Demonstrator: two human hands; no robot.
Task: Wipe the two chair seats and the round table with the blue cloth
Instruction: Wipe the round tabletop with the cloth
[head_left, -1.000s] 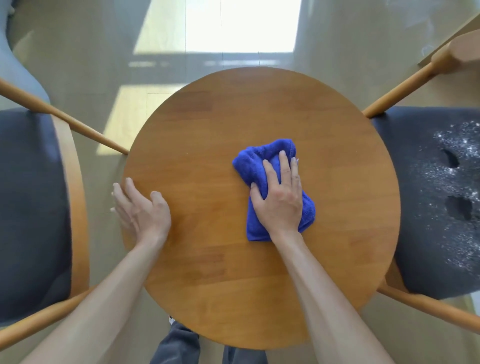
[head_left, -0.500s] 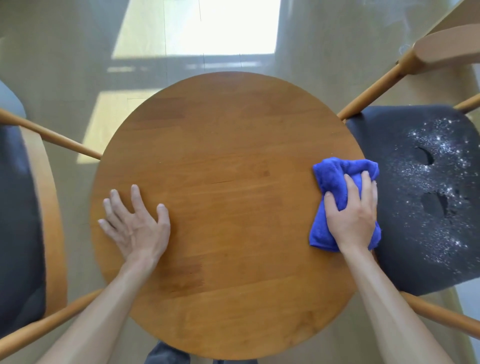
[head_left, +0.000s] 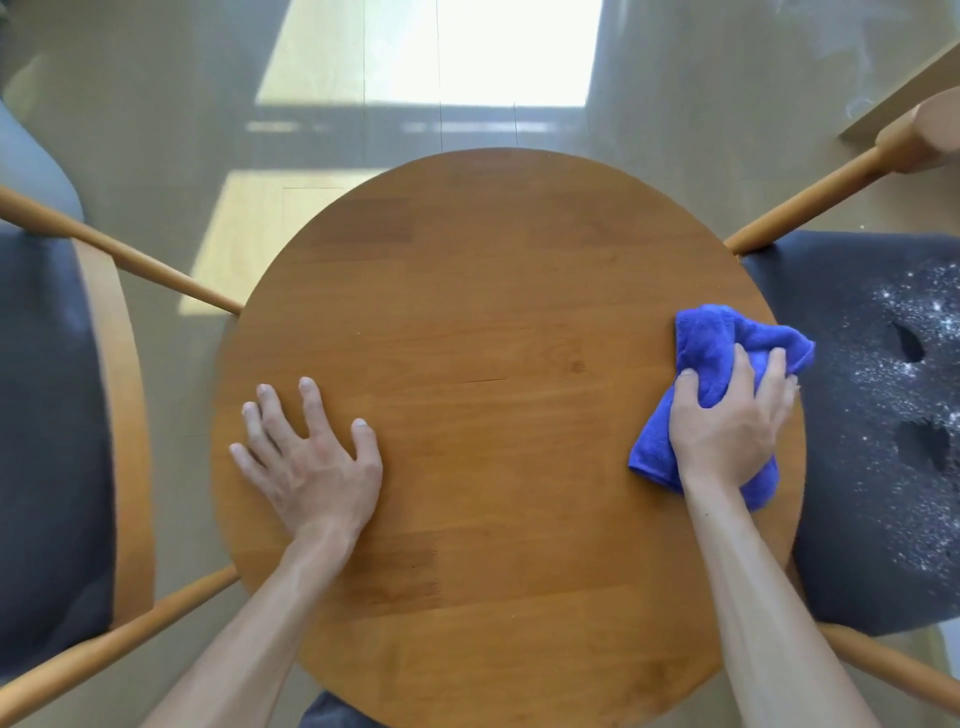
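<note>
The right hand (head_left: 727, 421) is gripping the bunched blue cloth (head_left: 711, 343) with curled fingers at the round table (head_left: 493, 291)'s right edge, beside the powder-speckled right chair seat (head_left: 872, 467). The left hand (head_left: 311, 457) is lying flat, fingers spread, near the left chair seat (head_left: 47, 415).

A pale, glossy floor (head_left: 675, 130) fills the view from above, grey-beige where it lies in shade. A bright patch of sunlight (head_left: 467, 52) falls across its far part, with a second, warmer patch (head_left: 249, 239) nearer on the left, split by a dark shadow band. A light wooden edge (head_left: 904, 98) shows at the upper right corner
</note>
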